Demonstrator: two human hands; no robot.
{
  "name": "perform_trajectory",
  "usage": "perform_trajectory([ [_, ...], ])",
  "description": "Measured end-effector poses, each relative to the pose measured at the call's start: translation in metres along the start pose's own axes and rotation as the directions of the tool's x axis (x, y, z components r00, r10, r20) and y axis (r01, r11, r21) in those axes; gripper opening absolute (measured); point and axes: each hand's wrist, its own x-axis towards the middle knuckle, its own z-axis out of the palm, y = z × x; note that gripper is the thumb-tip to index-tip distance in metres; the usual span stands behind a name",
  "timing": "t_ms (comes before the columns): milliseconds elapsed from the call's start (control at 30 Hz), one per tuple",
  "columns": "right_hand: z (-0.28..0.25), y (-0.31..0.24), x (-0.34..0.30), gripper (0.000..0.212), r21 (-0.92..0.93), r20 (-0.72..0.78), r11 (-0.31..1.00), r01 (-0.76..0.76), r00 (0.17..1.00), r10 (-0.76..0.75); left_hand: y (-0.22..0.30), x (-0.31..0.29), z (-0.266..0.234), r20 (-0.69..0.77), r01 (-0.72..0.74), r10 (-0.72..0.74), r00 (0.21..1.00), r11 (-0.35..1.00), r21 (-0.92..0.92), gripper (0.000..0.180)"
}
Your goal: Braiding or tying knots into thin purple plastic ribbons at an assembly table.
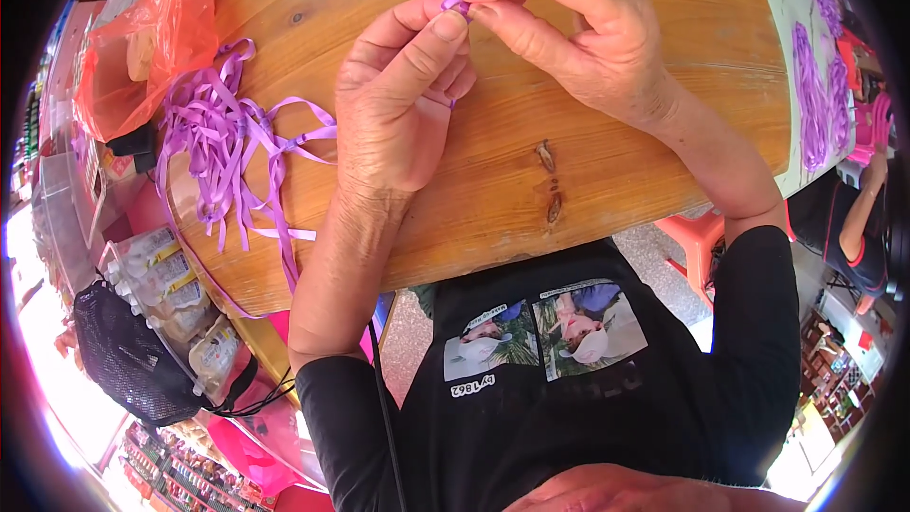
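A small loop of purple ribbon (455, 6) is pinched between the thumb and forefinger of my left hand (403, 85), above the far part of the wooden table. From the other side, the thumb and forefinger of my right hand (578, 33) close on the same loop. Its other fingers are curled behind. To the left lies a tangled heap of purple ribbon (213, 133). One strand runs from the heap toward my left wrist and passes out of sight there. Another hangs along the table's near left edge.
An orange-red plastic bag (156, 47) sits at the table's left. Beside it are a clear bin of packets (166, 275) and a black mesh bag (123, 351). On the right, a pale table (773, 0) bears more purple ribbon (813, 95), near another person (853, 218). An orange stool (697, 242) stands below.
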Motion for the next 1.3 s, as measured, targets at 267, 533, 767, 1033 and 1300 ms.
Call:
perform_trajectory([
  [267, -0.019, -0.039, 0.037, 0.016, -0.105, 0.233, 0.903, -0.417, 0.872, 0.43, -0.001, -0.001, 0.002, -0.109, 0.004, -0.001, 0.994, 1.0, 0.029, 0.009],
  [533, -0.016, -0.043, 0.034, 0.016, -0.119, 0.134, 0.877, -0.465, 0.868, 0.479, -0.001, 0.001, 0.005, -0.102, 0.045, -0.031, 0.994, 0.99, 0.134, 0.013],
  [767, -0.001, -0.008, 0.0, 0.012, 0.058, -0.074, 0.987, -0.15, 0.985, 0.154, -0.002, -0.001, 0.011, -0.122, 0.007, 0.027, 0.992, 0.964, 0.267, 0.014],
  [1033, 0.001, -0.008, -0.005, 0.011, 0.036, -0.079, 0.991, -0.131, 0.988, 0.134, 0.001, -0.006, 0.014, -0.188, 0.003, 0.076, 0.979, 0.922, 0.388, 0.013],
  [1300, -0.011, -0.04, 0.022, 0.01, -0.057, 0.111, 0.728, -0.684, 0.72, 0.685, 0.0, -0.008, 0.017, -0.222, -0.059, 0.163, 0.961, 0.909, 0.412, 0.013],
])
